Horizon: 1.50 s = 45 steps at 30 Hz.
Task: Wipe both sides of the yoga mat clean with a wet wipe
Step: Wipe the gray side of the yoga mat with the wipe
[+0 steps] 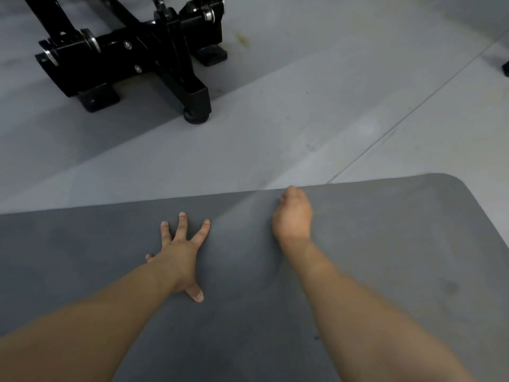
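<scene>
A dark grey yoga mat [385, 257] lies flat on the floor and fills the lower half of the view, its rounded far corner at the right. My left hand [180, 252] rests on it palm down with fingers spread and straight. My right hand [293, 216] is at the mat's far edge, fingers curled over that edge and blurred. No wet wipe shows; whatever sits under the right hand's fingers is hidden.
A black metal machine base [132, 56] with rubber feet stands on the grey floor [275, 119] beyond the mat at the upper left. A thin floor seam [407, 111] runs diagonally toward the mat's far edge. Another dark foot [506, 68] peeks in at the right border.
</scene>
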Each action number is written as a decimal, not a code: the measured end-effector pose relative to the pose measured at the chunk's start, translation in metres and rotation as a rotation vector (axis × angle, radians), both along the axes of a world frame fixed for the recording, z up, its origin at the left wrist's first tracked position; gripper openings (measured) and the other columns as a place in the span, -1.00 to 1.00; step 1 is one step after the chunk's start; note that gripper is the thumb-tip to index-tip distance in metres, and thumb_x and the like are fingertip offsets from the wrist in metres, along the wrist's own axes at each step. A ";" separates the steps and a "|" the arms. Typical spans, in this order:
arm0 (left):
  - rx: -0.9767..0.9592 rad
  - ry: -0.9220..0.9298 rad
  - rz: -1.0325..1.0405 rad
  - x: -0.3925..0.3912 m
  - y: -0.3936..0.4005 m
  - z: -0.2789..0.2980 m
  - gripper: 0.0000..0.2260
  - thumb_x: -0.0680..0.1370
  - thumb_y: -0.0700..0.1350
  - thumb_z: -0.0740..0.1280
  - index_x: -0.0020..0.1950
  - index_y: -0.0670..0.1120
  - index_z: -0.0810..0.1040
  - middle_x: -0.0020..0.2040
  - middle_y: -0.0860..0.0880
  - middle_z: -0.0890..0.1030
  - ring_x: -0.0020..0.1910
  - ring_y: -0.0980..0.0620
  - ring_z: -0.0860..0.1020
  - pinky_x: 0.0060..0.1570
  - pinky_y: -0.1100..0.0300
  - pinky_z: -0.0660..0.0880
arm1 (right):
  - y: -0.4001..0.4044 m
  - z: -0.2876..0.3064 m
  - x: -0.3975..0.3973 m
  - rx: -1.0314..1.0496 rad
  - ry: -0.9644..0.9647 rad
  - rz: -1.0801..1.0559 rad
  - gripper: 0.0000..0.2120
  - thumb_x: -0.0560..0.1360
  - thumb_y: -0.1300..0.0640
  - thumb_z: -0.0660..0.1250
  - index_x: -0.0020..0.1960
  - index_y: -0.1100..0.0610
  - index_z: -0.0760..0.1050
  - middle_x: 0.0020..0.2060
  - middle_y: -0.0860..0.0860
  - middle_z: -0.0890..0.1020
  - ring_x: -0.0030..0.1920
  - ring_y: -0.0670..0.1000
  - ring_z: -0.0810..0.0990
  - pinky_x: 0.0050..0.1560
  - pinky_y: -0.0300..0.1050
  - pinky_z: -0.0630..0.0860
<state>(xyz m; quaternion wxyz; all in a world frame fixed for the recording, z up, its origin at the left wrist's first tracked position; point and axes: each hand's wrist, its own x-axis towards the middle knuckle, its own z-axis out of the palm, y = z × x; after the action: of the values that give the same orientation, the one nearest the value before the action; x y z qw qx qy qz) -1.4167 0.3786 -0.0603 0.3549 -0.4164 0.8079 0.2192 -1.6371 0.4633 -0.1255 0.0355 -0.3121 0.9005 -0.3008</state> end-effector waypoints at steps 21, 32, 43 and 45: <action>-0.009 0.020 0.008 0.002 0.001 0.000 0.41 0.14 0.08 0.72 0.52 0.35 -0.40 0.48 0.04 -0.59 0.53 -0.27 -0.44 0.33 -0.51 0.23 | -0.020 0.005 0.024 0.162 -0.078 0.211 -0.70 0.47 0.40 0.16 0.17 0.34 0.50 0.15 0.30 0.54 0.17 0.24 0.50 0.21 0.02 0.34; -0.062 0.036 -0.035 0.003 -0.001 -0.009 0.43 0.10 0.16 0.71 0.53 0.33 -0.40 0.53 -0.03 -0.52 0.53 -0.36 -0.37 0.44 -0.35 0.23 | 0.099 0.016 -0.017 0.178 0.086 0.197 -0.88 0.49 0.25 0.25 -0.22 0.25 0.43 -0.23 0.27 0.53 -0.21 0.30 0.53 -0.24 0.05 0.37; -0.107 0.017 -0.078 0.010 0.005 -0.005 0.32 0.24 0.18 0.66 0.57 0.24 -0.37 0.57 -0.08 -0.46 0.54 -0.38 -0.33 0.50 -0.28 0.14 | 0.141 0.051 0.044 0.290 -0.020 0.368 -0.91 0.58 0.19 0.24 0.00 0.20 0.48 0.00 0.18 0.54 -0.04 0.25 0.53 -0.12 0.00 0.38; -0.102 0.043 -0.101 0.017 0.007 -0.004 0.24 0.30 0.19 0.62 0.60 0.20 -0.30 0.59 -0.09 -0.41 0.56 -0.37 -0.30 0.51 -0.27 0.11 | 0.147 0.056 0.074 0.314 0.009 0.441 -0.93 0.57 0.21 0.24 0.02 0.16 0.48 0.01 0.15 0.54 -0.03 0.25 0.53 -0.09 0.01 0.38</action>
<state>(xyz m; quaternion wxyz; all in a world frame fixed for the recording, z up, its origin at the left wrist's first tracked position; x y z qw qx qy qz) -1.3993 0.3859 -0.0647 0.3266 -0.3879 0.8453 0.1684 -1.5631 0.6107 -0.0699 0.1441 -0.4925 0.8466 -0.1410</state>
